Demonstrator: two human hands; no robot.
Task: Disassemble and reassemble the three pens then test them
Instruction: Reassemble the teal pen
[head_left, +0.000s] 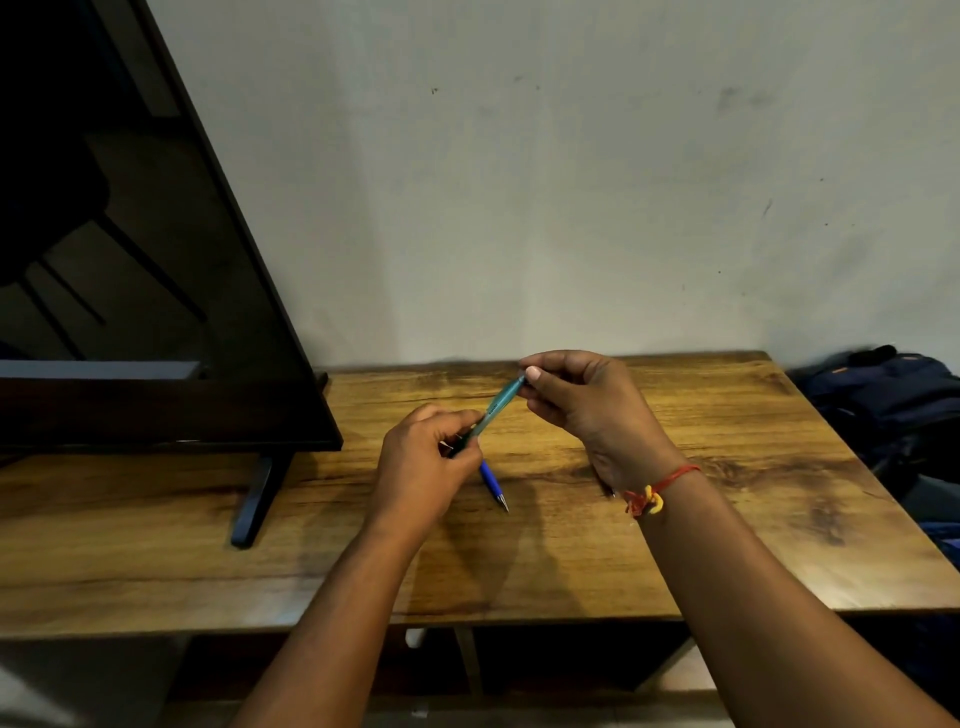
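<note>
A teal see-through pen (497, 405) hangs slanted above the wooden table (675, 530), held at both ends. My left hand (423, 467) grips its lower, dark end with curled fingers. My right hand (582, 405) pinches its upper tip between thumb and fingers. A blue pen (492, 483) lies on the table just below my left hand, its metal tip pointing toward me; its far end is hidden by the hand. A small dark piece (607, 489) shows under my right wrist; I cannot tell what it is.
A large dark TV screen (130, 260) stands on the table's left half, its foot (254, 499) reaching toward the front edge. A dark blue backpack (883, 400) lies off the table's right side. The wall (571, 182) runs directly behind the table.
</note>
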